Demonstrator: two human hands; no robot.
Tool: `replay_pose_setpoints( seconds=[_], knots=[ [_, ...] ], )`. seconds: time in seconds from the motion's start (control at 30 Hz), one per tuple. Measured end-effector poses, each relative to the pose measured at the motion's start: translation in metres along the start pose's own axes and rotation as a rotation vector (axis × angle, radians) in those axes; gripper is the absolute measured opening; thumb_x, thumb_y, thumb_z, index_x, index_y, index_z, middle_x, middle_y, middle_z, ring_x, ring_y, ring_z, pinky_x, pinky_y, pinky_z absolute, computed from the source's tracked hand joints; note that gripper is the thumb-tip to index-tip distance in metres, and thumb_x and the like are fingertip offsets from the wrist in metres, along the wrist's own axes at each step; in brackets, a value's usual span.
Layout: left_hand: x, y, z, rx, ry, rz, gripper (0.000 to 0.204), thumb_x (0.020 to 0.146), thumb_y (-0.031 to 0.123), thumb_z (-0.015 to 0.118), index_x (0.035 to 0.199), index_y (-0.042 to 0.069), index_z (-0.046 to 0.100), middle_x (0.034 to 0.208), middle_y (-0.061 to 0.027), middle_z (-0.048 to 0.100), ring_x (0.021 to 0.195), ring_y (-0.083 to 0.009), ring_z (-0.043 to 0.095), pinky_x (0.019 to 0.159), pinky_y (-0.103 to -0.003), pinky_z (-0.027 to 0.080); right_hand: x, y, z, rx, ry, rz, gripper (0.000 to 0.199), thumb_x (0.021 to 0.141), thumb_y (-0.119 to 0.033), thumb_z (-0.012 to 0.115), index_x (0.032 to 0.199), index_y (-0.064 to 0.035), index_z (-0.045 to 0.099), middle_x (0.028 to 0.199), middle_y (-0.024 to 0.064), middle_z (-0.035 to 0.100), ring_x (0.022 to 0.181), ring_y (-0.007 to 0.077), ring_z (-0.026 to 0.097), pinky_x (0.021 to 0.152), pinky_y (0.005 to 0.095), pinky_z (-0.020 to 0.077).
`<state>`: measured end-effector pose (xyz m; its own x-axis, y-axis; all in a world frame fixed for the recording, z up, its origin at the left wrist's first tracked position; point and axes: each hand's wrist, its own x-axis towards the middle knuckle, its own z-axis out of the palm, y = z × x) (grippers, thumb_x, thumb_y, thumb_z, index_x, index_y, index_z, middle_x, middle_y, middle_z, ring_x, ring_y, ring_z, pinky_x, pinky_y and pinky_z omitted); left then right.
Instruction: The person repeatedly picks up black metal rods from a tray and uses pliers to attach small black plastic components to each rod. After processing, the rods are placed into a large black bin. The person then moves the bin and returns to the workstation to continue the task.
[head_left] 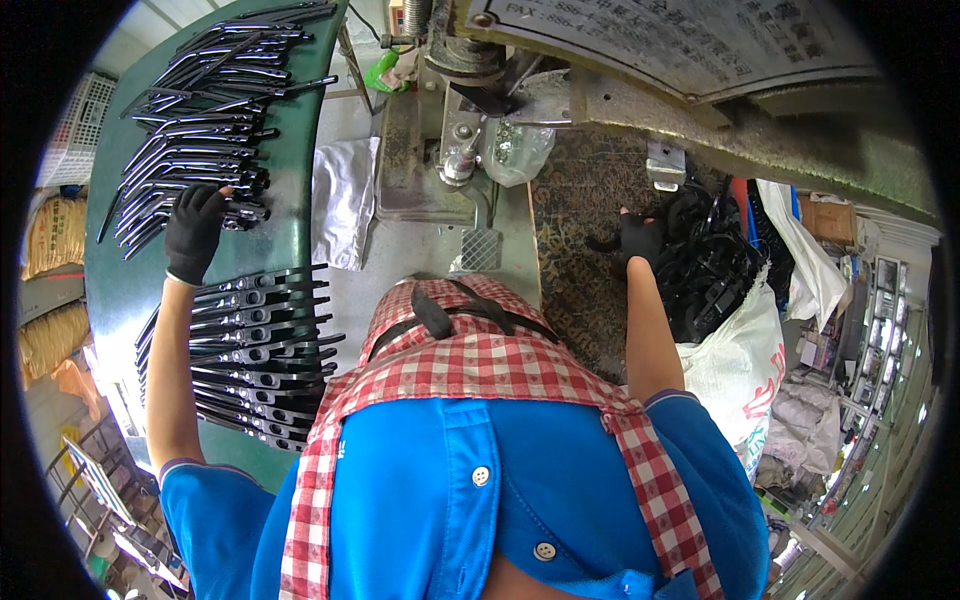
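Blue shirt [400,490] and red-white checked apron [430,365] nearest the camera, bottom centre. Left hand [195,235], black-gloved, left of centre: fingers part-curled over the lower end of a row of black rods [205,155]; cannot tell whether it grips one. Right hand [642,238], also gloved, right of centre: half closed, a dark piece [603,243] jutting from its left side; grip hidden. Rods lie angled across a green table [122,125], curved edge, upper left; second row, flat black levers [255,350], just below. Brown mottled board [580,195] under the right hand, scuffed; heap of black parts [700,290] beside it, by a white sack [735,375]. Silvery sheet [345,200] and metal pedal [480,248] centre, grimy machine beam [800,130] across upper right. Room: white crate [78,130] and yellowish sacks [55,235] far left, cluttered shelving [875,345] far right.
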<state>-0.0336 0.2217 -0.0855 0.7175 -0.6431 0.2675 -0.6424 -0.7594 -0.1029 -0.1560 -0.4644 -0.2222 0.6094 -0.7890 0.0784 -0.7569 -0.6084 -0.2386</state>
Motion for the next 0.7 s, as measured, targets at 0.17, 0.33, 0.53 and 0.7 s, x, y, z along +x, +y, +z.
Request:
replay_pose_setpoints(
  seconds=[0.17, 0.33, 0.53, 0.7],
  knots=[
    [0.054, 0.034, -0.014, -0.121, -0.005, 0.090, 0.038, 0.070, 0.004, 0.062, 0.107, 0.012, 0.060, 0.083, -0.0067, 0.056, 0.080, -0.0278, 0.056, 0.064, -0.038, 0.048, 0.019, 0.019, -0.004, -0.159, -0.269, 0.103, 0.064, 0.075, -0.053, 0.064, 0.108, 0.0020, 0.061, 0.116, 0.0266, 0.058, 0.109, 0.0402, 0.055, 0.093, 0.0446, 0.0437],
    [0.081, 0.064, -0.026, -0.212, 0.012, 0.137, 0.040, 0.072, 0.007, 0.065, 0.111, 0.014, 0.059, 0.080, -0.0070, 0.054, 0.070, -0.0255, 0.056, 0.053, -0.037, 0.045, 0.000, 0.018, -0.027, -0.025, -0.347, -0.076, 0.050, 0.074, -0.042, 0.070, 0.092, 0.0038, 0.063, 0.094, 0.0234, 0.064, 0.090, 0.0325, 0.062, 0.080, 0.0395, 0.0472],
    [0.109, 0.124, -0.053, -0.506, 0.013, 0.189, 0.036, 0.080, 0.013, 0.066, 0.114, 0.006, 0.058, 0.083, -0.0130, 0.063, 0.067, -0.0319, 0.061, 0.058, -0.040, 0.047, -0.085, -0.102, -0.106, 0.759, -0.485, -0.623, 0.037, 0.073, -0.016, 0.078, 0.101, -0.0025, 0.058, 0.090, 0.0102, 0.054, 0.082, 0.0178, 0.055, 0.074, 0.0326, 0.0461],
    [0.127, 0.147, -0.066, -0.614, -0.091, 0.148, 0.031, 0.090, 0.031, 0.057, 0.109, 0.007, 0.058, 0.077, -0.0172, 0.061, 0.068, -0.0367, 0.060, 0.058, -0.043, 0.046, -0.112, -0.160, -0.150, 0.656, -0.637, -1.020, 0.037, 0.073, -0.010, 0.077, 0.103, 0.0000, 0.057, 0.095, 0.0121, 0.054, 0.085, 0.0207, 0.056, 0.075, 0.0326, 0.0483]
  ],
)
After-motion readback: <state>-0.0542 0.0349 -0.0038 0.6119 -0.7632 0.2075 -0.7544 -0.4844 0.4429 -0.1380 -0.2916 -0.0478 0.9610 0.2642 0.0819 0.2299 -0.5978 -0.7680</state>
